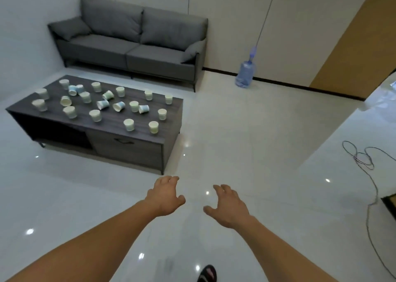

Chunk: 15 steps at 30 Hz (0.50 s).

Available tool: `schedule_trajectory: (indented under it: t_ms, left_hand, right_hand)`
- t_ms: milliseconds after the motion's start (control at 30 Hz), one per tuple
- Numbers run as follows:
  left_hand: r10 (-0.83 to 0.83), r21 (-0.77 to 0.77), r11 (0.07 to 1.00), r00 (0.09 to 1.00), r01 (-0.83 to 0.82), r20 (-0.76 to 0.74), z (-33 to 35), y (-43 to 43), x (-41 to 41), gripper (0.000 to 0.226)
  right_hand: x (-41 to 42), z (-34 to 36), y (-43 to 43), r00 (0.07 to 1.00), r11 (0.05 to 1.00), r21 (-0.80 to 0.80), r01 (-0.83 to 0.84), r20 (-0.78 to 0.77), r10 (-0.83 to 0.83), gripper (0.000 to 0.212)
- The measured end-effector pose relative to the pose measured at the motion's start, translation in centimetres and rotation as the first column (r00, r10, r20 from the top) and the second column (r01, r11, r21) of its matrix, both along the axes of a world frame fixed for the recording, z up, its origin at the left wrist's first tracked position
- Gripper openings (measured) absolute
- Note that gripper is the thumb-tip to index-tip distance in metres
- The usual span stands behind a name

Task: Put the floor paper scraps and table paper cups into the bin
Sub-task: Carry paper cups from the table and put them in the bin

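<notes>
Both arms reach out over the glossy white floor (235, 144), just in front of the table (132, 146). The left hand (164, 197) and right hand (228, 205) hold nothing, fingers (221, 188) spread and loosely bent. Paper cups (100, 105) stand or lie scattered across the table. A grey sofa (130, 43) stands behind the table.

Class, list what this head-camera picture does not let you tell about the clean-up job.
- Bin: not in the head view, so its place is unknown.
- Floor paper scraps: none visible in the head view; any would lie outside the frame.
- Open shelf of the table: head view, shadow hides its inside.
- Paper cups: head view, too small to tell if any hold liquid.
- Shoe: head view, cut off by the bottom edge.
</notes>
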<state>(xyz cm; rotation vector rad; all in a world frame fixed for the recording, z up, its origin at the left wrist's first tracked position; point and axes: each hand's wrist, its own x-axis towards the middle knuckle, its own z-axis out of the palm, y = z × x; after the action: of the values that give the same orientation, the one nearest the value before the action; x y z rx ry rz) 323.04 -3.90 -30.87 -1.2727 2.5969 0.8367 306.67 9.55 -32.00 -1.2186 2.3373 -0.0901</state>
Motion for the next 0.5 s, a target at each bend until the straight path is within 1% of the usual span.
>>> schedule_trajectory:
  t_ms: [133, 300, 433, 500]
  left_hand:
    - [0.071, 0.002, 0.997, 0.996, -0.071, 0.048, -0.8, -5.9, -0.6, 0.073]
    - [0.186, -0.006, 0.983, 0.978, -0.186, 0.097, 0.0, -13.7, -2.1, 0.074]
    - [0.283, -0.019, 0.959, 0.956, -0.282, 0.079, 0.3, -18.9, -3.9, 0.074]
    - [0.297, 0.015, 0.954, 0.950, -0.300, 0.096, 0.0, -20.6, -4.4, 0.075]
  right_hand:
    - [-2.3, -1.5, -7.9, 0.994, 0.994, 0.001, -0.112, 0.019, 0.112, 0.086]
    - [-6.1, -1.6, -17.9, 0.970, 0.970, -0.017, -0.241, 0.022, 0.242, 0.086]
    - [-9.1, -1.2, -25.1, 0.944, 0.943, -0.040, -0.331, -0.010, 0.331, 0.084]
    - [-10.0, -1.2, -27.6, 0.935, 0.935, -0.008, -0.354, -0.007, 0.354, 0.083]
